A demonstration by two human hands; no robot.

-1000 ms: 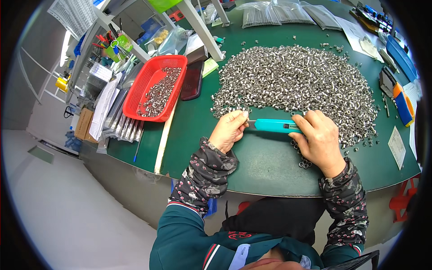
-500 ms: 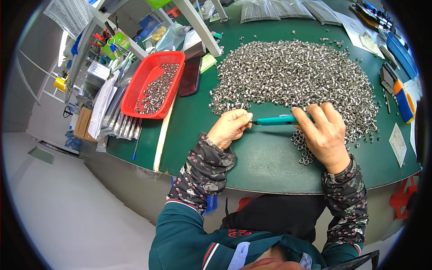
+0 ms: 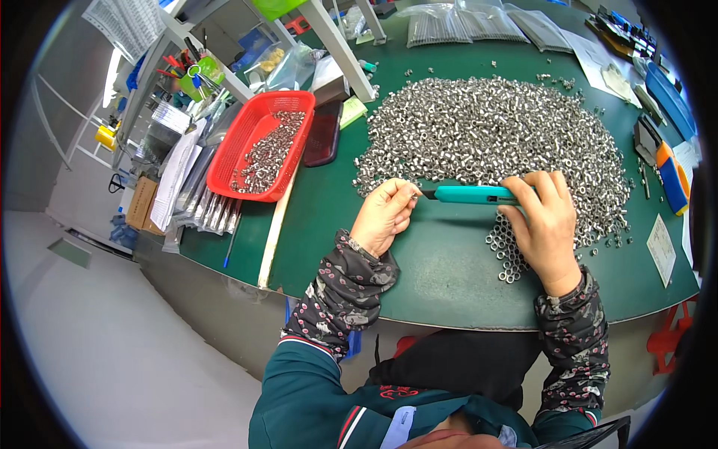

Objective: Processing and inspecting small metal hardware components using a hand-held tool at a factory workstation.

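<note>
A teal utility knife lies level across the space between my hands. My right hand grips its handle at the right end, and the dark blade end points left. Between the thumb and forefinger of my left hand is a small metal ring, mostly covered by the fingertips. The blade tip meets or nearly meets this ring; contact is too small to tell. Behind both hands spreads a big pile of metal rings. A smaller cluster of rings lies left of my right wrist.
On the left, a red basket holds more rings. A dark red tray and a wooden strip are beside it. Bagged tubes lie at the back of the green table. An orange-blue tool is far right.
The knife has turned so its broad side shows, and its tip stays by my left fingertips. My right hand's fingers have shifted on the handle. The whole view has moved slightly.
</note>
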